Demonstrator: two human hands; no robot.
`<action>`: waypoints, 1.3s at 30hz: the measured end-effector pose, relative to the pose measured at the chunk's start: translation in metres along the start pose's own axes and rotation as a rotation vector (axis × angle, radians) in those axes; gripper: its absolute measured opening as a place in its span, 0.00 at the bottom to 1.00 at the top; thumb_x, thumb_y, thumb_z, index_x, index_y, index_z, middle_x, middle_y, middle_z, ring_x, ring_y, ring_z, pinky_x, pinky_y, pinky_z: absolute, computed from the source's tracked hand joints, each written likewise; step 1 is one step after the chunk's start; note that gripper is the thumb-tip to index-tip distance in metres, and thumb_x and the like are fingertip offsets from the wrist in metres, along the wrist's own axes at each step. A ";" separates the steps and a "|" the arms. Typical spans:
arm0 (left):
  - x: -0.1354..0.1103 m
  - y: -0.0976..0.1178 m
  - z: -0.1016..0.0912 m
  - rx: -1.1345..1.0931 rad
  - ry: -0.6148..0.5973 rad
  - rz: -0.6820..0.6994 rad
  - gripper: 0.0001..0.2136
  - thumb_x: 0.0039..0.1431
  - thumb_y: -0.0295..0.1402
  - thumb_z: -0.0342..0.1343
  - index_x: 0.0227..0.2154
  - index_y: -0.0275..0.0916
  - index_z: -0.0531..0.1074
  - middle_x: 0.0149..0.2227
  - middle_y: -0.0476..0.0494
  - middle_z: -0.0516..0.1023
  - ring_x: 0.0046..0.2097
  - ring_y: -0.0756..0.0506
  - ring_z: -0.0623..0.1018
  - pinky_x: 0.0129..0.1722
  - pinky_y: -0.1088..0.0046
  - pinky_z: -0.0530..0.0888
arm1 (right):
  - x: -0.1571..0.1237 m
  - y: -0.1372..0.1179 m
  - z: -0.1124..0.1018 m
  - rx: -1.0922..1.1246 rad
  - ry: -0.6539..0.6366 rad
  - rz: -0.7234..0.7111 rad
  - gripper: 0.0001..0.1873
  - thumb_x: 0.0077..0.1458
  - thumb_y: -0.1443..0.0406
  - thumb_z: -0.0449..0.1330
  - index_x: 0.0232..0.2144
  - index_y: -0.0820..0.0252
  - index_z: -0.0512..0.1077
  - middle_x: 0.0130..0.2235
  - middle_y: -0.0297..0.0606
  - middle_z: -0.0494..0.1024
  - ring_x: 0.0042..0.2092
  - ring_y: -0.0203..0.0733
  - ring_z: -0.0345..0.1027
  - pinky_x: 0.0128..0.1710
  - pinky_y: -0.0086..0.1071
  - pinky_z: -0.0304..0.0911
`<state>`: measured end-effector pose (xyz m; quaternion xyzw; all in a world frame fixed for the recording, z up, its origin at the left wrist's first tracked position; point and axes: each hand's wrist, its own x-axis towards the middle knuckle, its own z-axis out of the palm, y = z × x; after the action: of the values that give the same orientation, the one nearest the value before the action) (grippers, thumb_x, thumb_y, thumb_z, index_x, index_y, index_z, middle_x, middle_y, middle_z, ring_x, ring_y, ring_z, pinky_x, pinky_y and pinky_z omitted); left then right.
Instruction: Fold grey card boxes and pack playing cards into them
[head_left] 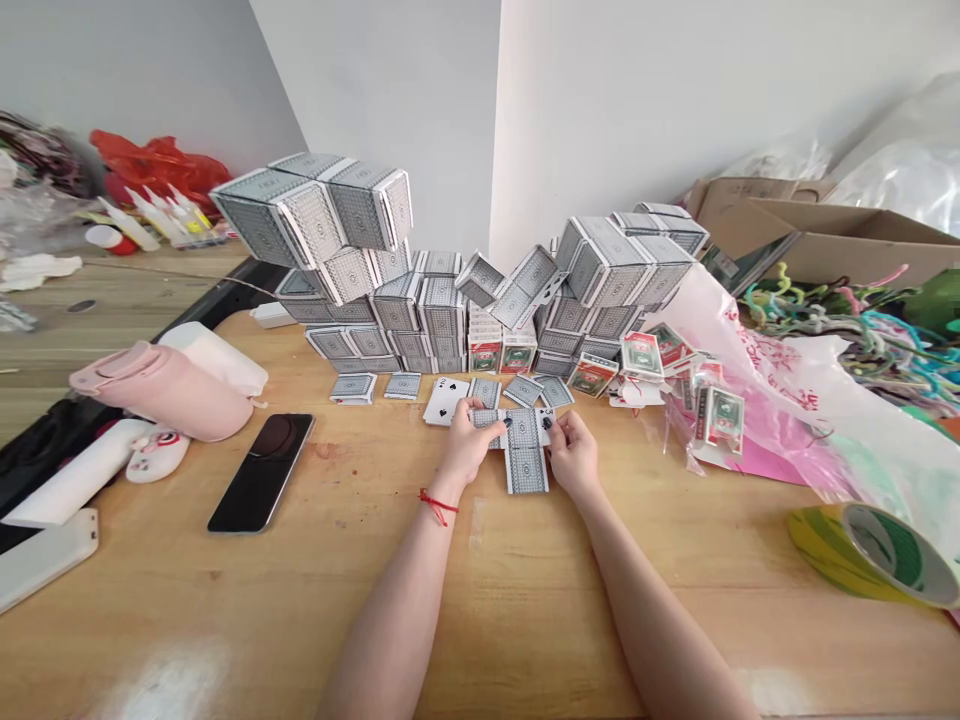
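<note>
My left hand (466,446) and my right hand (573,455) pinch the two ends of a row of grey-backed playing cards (523,430) held just above the wooden table (375,560). A further card (526,470) of the same set lies or hangs below the row, between my hands. My left wrist wears a red string. Loose cards (445,398), some face up, lie just beyond my fingers. Behind them rises a stack of cubes built from cards (360,270), with a second cluster (615,280) to the right.
A black phone (262,471) lies at the left, beside a pink bottle (161,390) and white rolls. Small card boxes (652,355) spill from a pink-and-white plastic bag (757,400) on the right. A green tape roll (877,553) sits near the right edge, a cardboard box (840,240) behind.
</note>
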<state>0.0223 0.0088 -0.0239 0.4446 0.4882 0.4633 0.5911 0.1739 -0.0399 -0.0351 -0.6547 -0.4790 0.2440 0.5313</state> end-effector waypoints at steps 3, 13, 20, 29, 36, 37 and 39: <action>-0.001 0.000 0.000 0.024 0.024 0.027 0.18 0.36 0.28 0.60 0.32 0.40 0.59 0.27 0.55 0.64 0.28 0.54 0.66 0.30 0.78 0.64 | -0.002 -0.002 0.002 -0.034 0.027 -0.003 0.15 0.51 0.56 0.50 0.19 0.55 0.53 0.18 0.28 0.57 0.21 0.34 0.50 0.21 0.28 0.48; 0.000 -0.003 0.000 0.043 0.053 0.033 0.19 0.36 0.29 0.61 0.32 0.40 0.60 0.28 0.54 0.65 0.27 0.54 0.66 0.29 0.78 0.64 | -0.004 -0.005 0.002 0.019 0.003 -0.010 0.16 0.51 0.55 0.51 0.20 0.56 0.53 0.17 0.27 0.54 0.19 0.33 0.49 0.19 0.27 0.47; -0.004 0.016 -0.001 -0.311 -0.114 -0.076 0.15 0.41 0.33 0.59 0.34 0.40 0.63 0.37 0.47 0.71 0.37 0.46 0.72 0.35 0.70 0.67 | 0.002 -0.011 -0.003 0.452 -0.206 0.209 0.17 0.48 0.52 0.55 0.25 0.55 0.54 0.13 0.22 0.59 0.12 0.28 0.49 0.10 0.23 0.45; 0.002 0.031 -0.018 -0.975 -0.176 0.075 0.08 0.49 0.32 0.54 0.34 0.39 0.68 0.32 0.47 0.73 0.42 0.46 0.74 0.50 0.61 0.62 | -0.010 -0.027 -0.003 0.655 -0.893 0.519 0.14 0.47 0.61 0.59 0.32 0.63 0.60 0.26 0.42 0.76 0.24 0.43 0.72 0.17 0.30 0.67; -0.004 0.036 -0.024 -0.921 -0.341 0.036 0.09 0.48 0.33 0.54 0.34 0.38 0.68 0.35 0.44 0.71 0.40 0.45 0.73 0.45 0.62 0.65 | -0.017 -0.028 0.003 0.759 -1.065 0.622 0.09 0.49 0.64 0.57 0.28 0.67 0.64 0.25 0.43 0.76 0.25 0.44 0.73 0.18 0.31 0.69; -0.005 0.037 -0.024 -0.915 -0.362 0.034 0.09 0.47 0.33 0.55 0.33 0.38 0.67 0.36 0.44 0.70 0.40 0.45 0.72 0.44 0.63 0.66 | -0.018 -0.028 0.005 0.791 -1.062 0.631 0.09 0.50 0.64 0.57 0.28 0.67 0.64 0.25 0.42 0.76 0.25 0.43 0.73 0.18 0.31 0.69; -0.006 0.038 -0.023 -0.910 -0.379 0.033 0.08 0.48 0.34 0.55 0.33 0.39 0.67 0.36 0.45 0.69 0.39 0.47 0.71 0.41 0.66 0.66 | -0.022 -0.031 0.010 0.834 -1.086 0.665 0.09 0.51 0.64 0.56 0.31 0.67 0.65 0.28 0.44 0.77 0.27 0.44 0.74 0.19 0.31 0.69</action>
<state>-0.0051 0.0108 0.0117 0.2256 0.1133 0.5500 0.7961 0.1452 -0.0560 -0.0136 -0.2975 -0.3188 0.8399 0.3232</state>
